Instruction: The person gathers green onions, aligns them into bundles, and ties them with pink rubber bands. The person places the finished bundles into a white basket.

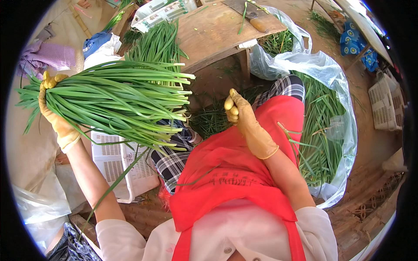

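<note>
My left hand, in a yellowish rubber glove, is closed around a large bunch of long green leaves, likely garlic chives. Their pale cut ends point right, towards the middle of the view. My right hand, gloved alike, is raised above the red apron with its fingers curled; whether something thin is between them I cannot tell. More chives lie at the left end of the low wooden table. On my right, a clear plastic bag holds many loose green leaves.
A wide-bladed knife with a wooden handle rests on the table's far right part. White plastic crates stand lower left, at the top and far right. Leaf scraps litter the ground under the table. Cloths lie upper left.
</note>
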`<state>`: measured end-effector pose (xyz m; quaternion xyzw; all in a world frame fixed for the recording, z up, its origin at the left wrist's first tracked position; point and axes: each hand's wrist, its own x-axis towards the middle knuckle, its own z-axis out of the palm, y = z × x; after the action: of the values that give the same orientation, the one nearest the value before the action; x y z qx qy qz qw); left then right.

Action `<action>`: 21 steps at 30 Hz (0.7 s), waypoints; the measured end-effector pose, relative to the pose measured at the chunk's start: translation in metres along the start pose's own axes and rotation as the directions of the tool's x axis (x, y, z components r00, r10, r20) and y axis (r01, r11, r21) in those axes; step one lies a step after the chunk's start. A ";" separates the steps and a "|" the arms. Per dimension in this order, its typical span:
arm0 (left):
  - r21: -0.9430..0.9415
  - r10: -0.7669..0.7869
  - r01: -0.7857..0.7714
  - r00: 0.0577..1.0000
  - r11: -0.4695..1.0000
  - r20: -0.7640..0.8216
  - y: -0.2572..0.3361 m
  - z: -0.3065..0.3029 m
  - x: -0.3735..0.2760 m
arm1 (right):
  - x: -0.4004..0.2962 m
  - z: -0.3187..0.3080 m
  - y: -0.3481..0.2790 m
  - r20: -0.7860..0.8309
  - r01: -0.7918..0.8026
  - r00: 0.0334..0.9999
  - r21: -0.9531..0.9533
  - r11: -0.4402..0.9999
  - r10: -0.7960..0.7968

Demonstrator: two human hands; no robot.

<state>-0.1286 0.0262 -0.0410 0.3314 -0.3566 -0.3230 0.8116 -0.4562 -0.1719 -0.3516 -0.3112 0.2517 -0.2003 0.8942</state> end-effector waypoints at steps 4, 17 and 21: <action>-0.062 -0.048 0.052 0.997 0.997 0.065 -0.006 0.013 -0.010 | -0.019 0.077 -0.035 0.200 0.145 0.978 -0.451 0.881 -0.059; 0.262 0.078 -0.061 0.995 0.963 -0.055 0.006 0.024 0.012 | 0.005 -0.050 -0.035 0.170 0.151 0.974 -0.979 -0.134 -0.147; 0.357 0.164 -0.077 0.961 0.931 -0.222 -0.011 0.039 0.015 | -0.046 0.106 -0.088 0.308 0.395 0.882 -0.896 0.202 -0.356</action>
<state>-0.1550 -0.0036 -0.0236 0.4834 -0.3233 -0.1610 0.7974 -0.4493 -0.1640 -0.2062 -0.8271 0.2218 -0.2197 0.4673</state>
